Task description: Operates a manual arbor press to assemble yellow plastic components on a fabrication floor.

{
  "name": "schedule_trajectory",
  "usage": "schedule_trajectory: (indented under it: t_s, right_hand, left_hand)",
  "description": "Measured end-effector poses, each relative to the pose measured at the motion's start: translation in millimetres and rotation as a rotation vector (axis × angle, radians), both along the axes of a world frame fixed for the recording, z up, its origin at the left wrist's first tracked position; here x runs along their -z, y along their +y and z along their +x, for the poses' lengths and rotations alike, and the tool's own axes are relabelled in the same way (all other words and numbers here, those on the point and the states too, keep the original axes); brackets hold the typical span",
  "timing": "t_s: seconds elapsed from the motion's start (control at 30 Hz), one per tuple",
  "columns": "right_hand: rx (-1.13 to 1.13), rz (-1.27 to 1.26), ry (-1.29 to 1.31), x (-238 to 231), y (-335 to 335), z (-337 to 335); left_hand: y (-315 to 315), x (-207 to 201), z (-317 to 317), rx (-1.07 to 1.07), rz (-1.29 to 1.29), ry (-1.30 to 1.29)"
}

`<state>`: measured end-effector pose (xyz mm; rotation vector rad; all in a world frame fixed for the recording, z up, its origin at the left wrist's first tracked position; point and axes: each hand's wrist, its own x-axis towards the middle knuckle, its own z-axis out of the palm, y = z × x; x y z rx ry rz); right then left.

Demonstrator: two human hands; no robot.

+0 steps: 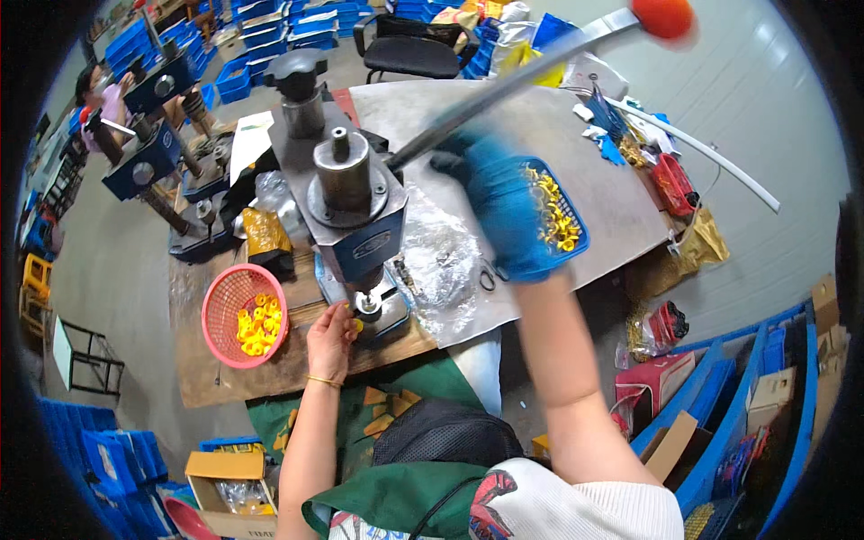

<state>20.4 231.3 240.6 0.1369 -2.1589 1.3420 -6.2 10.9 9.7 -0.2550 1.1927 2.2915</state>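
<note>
Head view: left hand (329, 344) at base of hand press (340, 202), right hand (504, 202) blurred by lever (531, 83)

Left hand is bare, with 1 band at the wrist. Its thumb and fingers are drawn together on a small yellow piece (358, 325), located just beside the metal die (368, 303) under the press head.

Right hand wears a blue glove and is raised near the lower part of the lever. Owing to blur, it cannot be told whether the fingers are closed on the lever or apart. The lever slants up to the right and ends in 1 red ball knob (664, 18).

To the left of the press, 1 pink basket (208, 315) holds yellow parts (261, 326) on the wooden tabletop (196, 376). Partly hidden behind the glove, 1 blue tray (583, 241) holds further small yellow pieces (560, 214). Clear plastic film (441, 270) lies right of the press; scissor handles (489, 279) show near the gloved wrist.

At the upper left, 1 other person (112, 106) is near 2 more presses (144, 169).
</note>
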Motion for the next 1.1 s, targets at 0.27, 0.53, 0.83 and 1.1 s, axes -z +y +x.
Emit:
schedule_trajectory:
  t_s: [0.27,0.53,0.83,1.1]
  right_hand:
    - [-0.105,0.301,-0.094,224.1,-52.7,10.2]
    - [-0.063,0.038,-0.452,208.0,-44.5,5.8]
    - [-0.147,0.401,-0.441,178.2,-17.4,3.2]
    - [-0.248,0.636,-0.299,174.5,-26.8,-15.6]
  left_hand:
    - [-8.7,1.9,-10.9,-0.024,-0.284,0.186]
    - [19.5,-0.4,-15.5,-0.055,-0.684,0.722]
    - [16.3,-8.0,-5.1,-0.027,-0.979,1.165]
    - [-16.9,-0.6,8.8,0.051,-1.111,1.185]
